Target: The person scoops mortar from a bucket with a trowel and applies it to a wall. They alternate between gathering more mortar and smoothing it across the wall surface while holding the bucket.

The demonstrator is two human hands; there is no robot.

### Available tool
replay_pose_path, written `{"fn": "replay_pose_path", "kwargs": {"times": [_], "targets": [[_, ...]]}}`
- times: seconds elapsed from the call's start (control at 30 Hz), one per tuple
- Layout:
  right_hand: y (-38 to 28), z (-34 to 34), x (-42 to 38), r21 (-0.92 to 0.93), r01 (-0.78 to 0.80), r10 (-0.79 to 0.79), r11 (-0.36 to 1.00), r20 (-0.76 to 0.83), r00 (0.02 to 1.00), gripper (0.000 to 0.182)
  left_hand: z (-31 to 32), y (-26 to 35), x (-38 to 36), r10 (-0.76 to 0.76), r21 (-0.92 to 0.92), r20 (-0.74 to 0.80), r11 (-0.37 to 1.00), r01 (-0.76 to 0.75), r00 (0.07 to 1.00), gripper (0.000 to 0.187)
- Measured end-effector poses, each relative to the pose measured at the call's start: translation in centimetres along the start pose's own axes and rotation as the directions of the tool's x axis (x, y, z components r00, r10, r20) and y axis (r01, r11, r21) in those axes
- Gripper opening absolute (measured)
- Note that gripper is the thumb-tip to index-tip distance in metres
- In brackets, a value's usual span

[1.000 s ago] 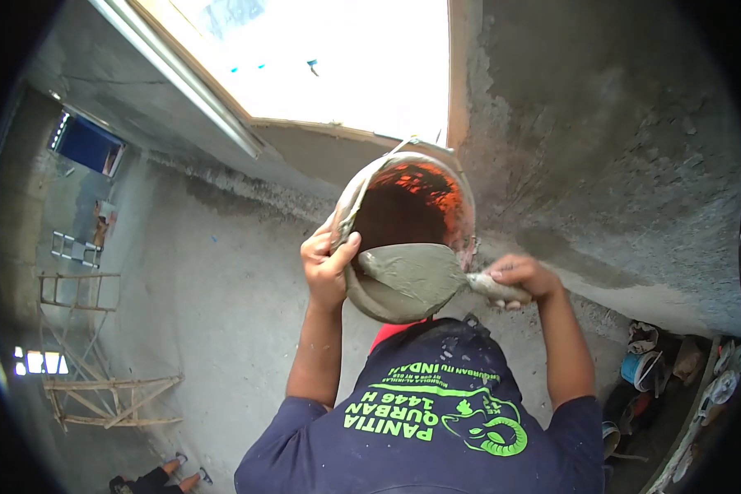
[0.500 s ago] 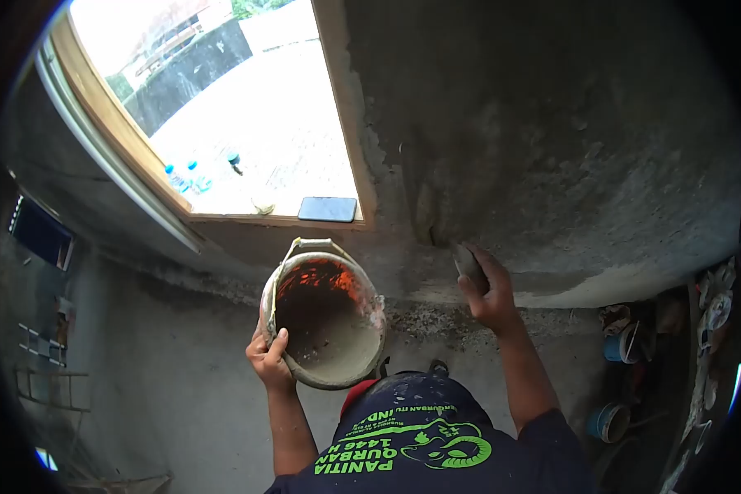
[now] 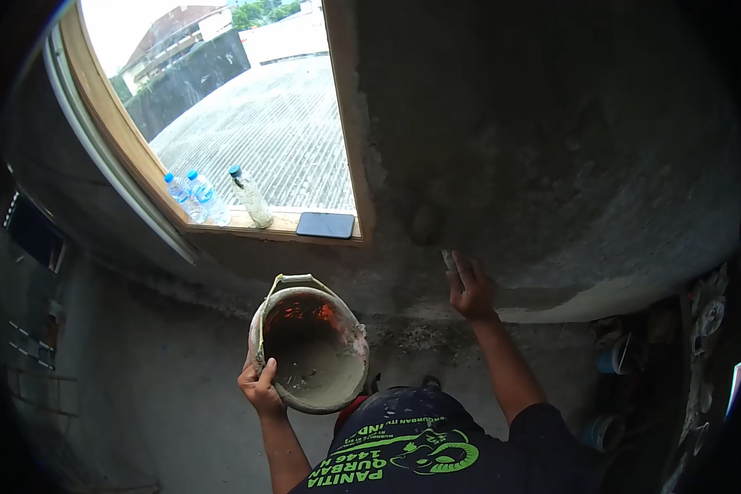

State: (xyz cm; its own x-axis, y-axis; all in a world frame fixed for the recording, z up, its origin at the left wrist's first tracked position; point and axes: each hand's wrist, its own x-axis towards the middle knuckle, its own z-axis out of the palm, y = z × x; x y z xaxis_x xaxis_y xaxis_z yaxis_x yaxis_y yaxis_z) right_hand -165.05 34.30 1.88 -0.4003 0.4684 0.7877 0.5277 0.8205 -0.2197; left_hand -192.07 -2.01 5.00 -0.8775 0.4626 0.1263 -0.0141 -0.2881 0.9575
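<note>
My left hand [image 3: 262, 389] grips the rim of a mortar-crusted bucket [image 3: 356, 362], thumb over the edge and fingers outside. Tilted towards me, the bucket shows reddish-orange inner walls and wet grey mortar [image 3: 331, 372] at its lower side. Its handle [image 3: 295, 278] stands up at the far side. Close to the dark plastered wall [image 3: 552, 165], my right hand [image 3: 472, 288] is closed round a grey tool, seemingly a trowel [image 3: 449, 260]. Only a small part of it shows by the fingers; its blade is lost in shadow against the wall. A darker patch [image 3: 426, 222] marks the wall just beyond.
On the wooden window sill are a phone [image 3: 325, 225], two clear bottles [image 3: 208, 198] and a bottle with cloudy contents [image 3: 251, 198]. Buckets [image 3: 614, 359] stand on the floor at right. A ladder-like frame [image 3: 41, 389] is at far left.
The bucket in my left hand has moved slightly left and down in view. My right hand has shifted a little left and up, still holding the tool. The view outside looks less glaring.
</note>
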Motion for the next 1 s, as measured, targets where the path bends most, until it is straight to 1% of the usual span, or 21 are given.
{"fn": "replay_pose_path", "kwargs": {"times": [0.03, 0.07, 0.13, 0.2, 0.27, 0.33, 0.37, 0.43, 0.47, 0.53, 0.57, 0.6, 0.63, 0.67, 0.73, 0.77, 0.83, 0.87, 0.93, 0.97, 1.0], "targets": [[0.2, -0.2, 0.0, 0.040, 0.009, -0.009, 0.999, 0.014, 1.000, 0.045, -0.3, -0.2, 0.0, 0.014, 0.036, 0.020, 0.999, -0.015, 1.000, 0.045], [0.6, -0.1, 0.4, 0.041, 0.014, -0.014, 0.999, 0.019, 1.000, 0.045, -0.4, -0.5, -0.1, 0.012, 0.033, 0.015, 0.999, -0.013, 1.000, 0.045], [0.0, -0.5, 3.2, 0.077, 0.011, 0.001, 0.997, -0.154, 0.988, 0.044, -0.1, -0.2, -0.1, 0.003, 0.056, -0.008, 0.998, -0.002, 1.000, 0.043], [-0.2, -0.3, 6.2, 0.054, 0.001, 0.008, 0.999, -0.160, 0.987, 0.044, 0.1, 0.0, -0.2, -0.029, 0.062, -0.020, 0.998, 0.030, 0.999, 0.042], [-0.3, 0.0, 6.8, 0.027, -0.012, 0.017, 1.000, -0.175, 0.984, 0.043, 0.0, 0.1, -0.2, -0.056, 0.065, -0.025, 0.996, 0.057, 0.998, 0.042], [0.5, 1.1, 6.2, -0.017, 0.043, -0.044, 0.999, -0.027, 0.999, 0.043, 0.1, -0.1, -0.2, -0.030, 0.059, -0.032, 0.998, 0.032, 0.999, 0.041], [1.0, 1.8, 5.0, -0.020, 0.040, -0.041, 0.999, -0.035, 0.999, 0.043, 0.1, -0.1, -0.2, -0.026, 0.058, -0.025, 0.998, 0.027, 0.999, 0.041], [1.2, 2.4, 2.0, -0.019, 0.081, -0.079, 0.997, 0.090, 0.993, 0.043, 0.1, 0.0, -0.4, 0.008, 0.067, -0.041, 0.998, -0.005, 0.999, 0.042], [1.4, 2.4, 1.1, -0.024, 0.087, -0.084, 0.996, 0.087, 0.993, 0.043, 0.1, -0.2, -0.4, 0.010, 0.060, -0.041, 0.998, -0.007, 0.999, 0.042], [1.0, 2.2, 0.9, 0.038, 0.069, -0.071, 0.997, 0.057, 0.996, 0.044, -0.4, -0.6, -0.4, 0.001, 0.051, -0.048, 0.999, 0.002, 0.999, 0.042], [1.2, 2.3, 1.4, 0.039, 0.074, -0.076, 0.996, 0.058, 0.995, 0.044, -0.6, -0.8, -0.3, 0.008, 0.061, -0.038, 0.998, -0.006, 0.999, 0.042], [1.0, 1.7, 2.8, 0.058, 0.050, -0.049, 0.997, -0.022, 0.999, 0.044, -0.8, -0.9, -0.1, 0.007, 0.060, -0.042, 0.998, -0.004, 0.999, 0.042], [0.9, 1.4, 3.9, 0.079, 0.023, -0.016, 0.997, -0.097, 0.995, 0.044, -1.1, -0.9, -0.1, -0.025, 0.074, -0.025, 0.997, 0.027, 0.999, 0.041], [1.4, 1.5, 4.8, 0.081, 0.019, -0.012, 0.997, -0.091, 0.996, 0.044, -1.2, -0.8, -0.1, -0.057, 0.090, -0.005, 0.994, 0.058, 0.998, 0.041], [2.8, 1.6, 6.5, -0.058, 0.023, -0.034, 0.998, -0.198, 0.980, 0.045, -0.5, -0.7, -0.1, -0.047, 0.081, -0.029, 0.996, 0.049, 0.998, 0.040], [3.3, 1.4, 6.0, -0.059, 0.017, -0.028, 0.998, -0.199, 0.980, 0.045, -0.3, -0.6, -0.1, -0.034, 0.069, -0.054, 0.997, 0.038, 0.998, 0.040], [4.6, 1.5, 4.3, -0.160, 0.035, -0.051, 0.987, -0.098, 0.994, 0.047, -0.4, -0.7, -0.3, -0.014, 0.076, -0.051, 0.997, 0.018, 0.999, 0.040], [4.8, 1.5, 2.9, -0.163, 0.031, -0.049, 0.986, -0.105, 0.993, 0.047, -0.5, -0.8, -0.3, 0.006, 0.082, -0.054, 0.997, -0.002, 0.999, 0.039], [4.7, 1.2, -0.3, -0.167, 0.009, -0.014, 0.986, -0.024, 1.000, 0.047, -0.4, -0.4, -0.6, 0.019, 0.083, -0.067, 0.996, -0.014, 0.998, 0.038], [4.8, 1.1, -1.1, -0.169, 0.015, -0.020, 0.985, -0.029, 0.999, 0.047, -0.2, -0.2, -0.7, 0.029, 0.085, -0.086, 0.996, -0.022, 0.996, 0.037], [4.1, 0.4, -1.1, -0.093, 0.006, -0.009, 0.996, -0.039, 0.999, 0.046, 0.1, -0.1, -0.7, 0.030, 0.080, -0.089, 0.997, -0.023, 0.996, 0.037]]}}
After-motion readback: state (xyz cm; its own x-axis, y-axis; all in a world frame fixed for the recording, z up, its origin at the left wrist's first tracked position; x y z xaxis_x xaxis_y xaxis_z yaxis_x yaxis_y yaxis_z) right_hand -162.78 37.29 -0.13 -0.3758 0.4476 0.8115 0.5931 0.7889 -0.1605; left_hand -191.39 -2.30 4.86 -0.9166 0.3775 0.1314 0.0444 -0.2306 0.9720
